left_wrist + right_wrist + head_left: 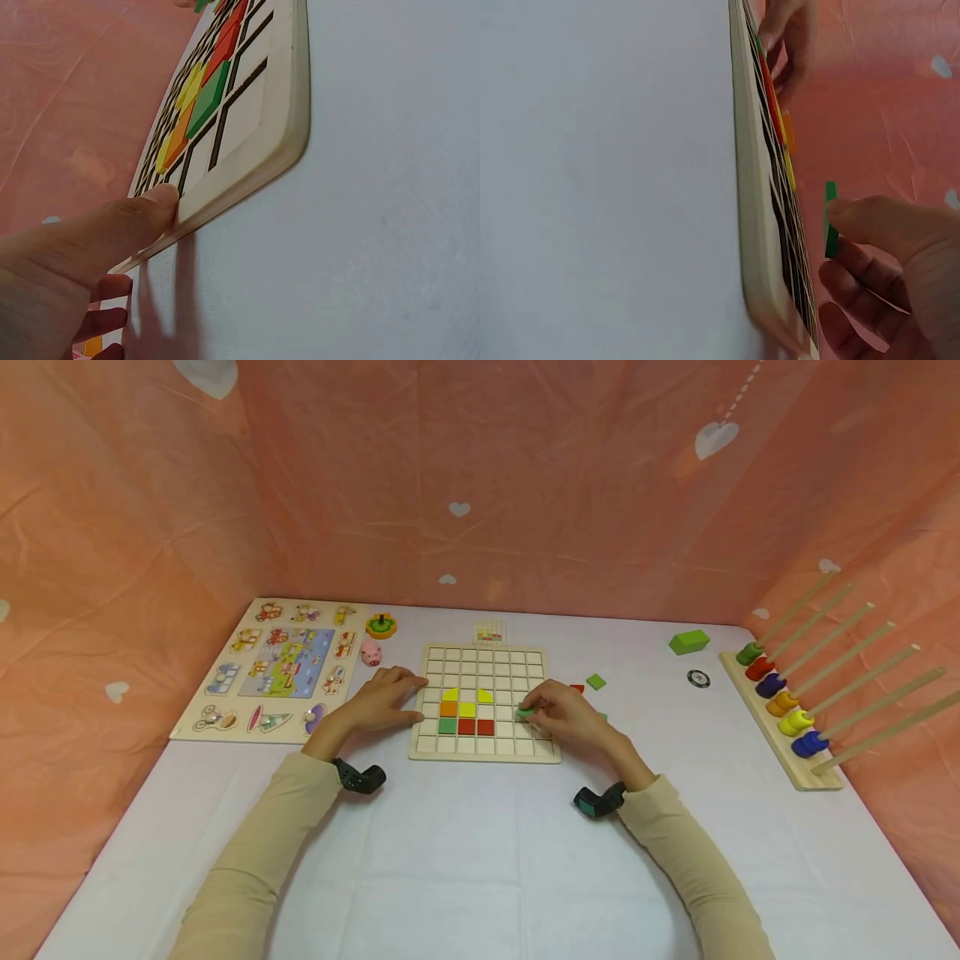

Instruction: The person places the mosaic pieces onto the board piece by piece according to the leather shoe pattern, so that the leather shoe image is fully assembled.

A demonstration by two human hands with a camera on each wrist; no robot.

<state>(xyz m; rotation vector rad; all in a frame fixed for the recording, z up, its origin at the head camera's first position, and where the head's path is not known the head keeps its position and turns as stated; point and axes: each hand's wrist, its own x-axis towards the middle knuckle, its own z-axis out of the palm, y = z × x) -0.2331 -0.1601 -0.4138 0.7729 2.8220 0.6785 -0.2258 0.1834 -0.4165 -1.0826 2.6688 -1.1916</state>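
Right hand [567, 712] pinches a green tile [830, 193], perhaps loosely, risking a drop. Left hand [381, 702], spread, touches the board [486, 746] at nine o'clock

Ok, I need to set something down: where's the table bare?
Most room: the white cloth between the sleeves, in front of the grid board. Another patch lies between the right hand and peg stand, this side of the black chip. Crowded: left of the board, with the left hand, pig and puzzle, and just right, where loose tiles lie.
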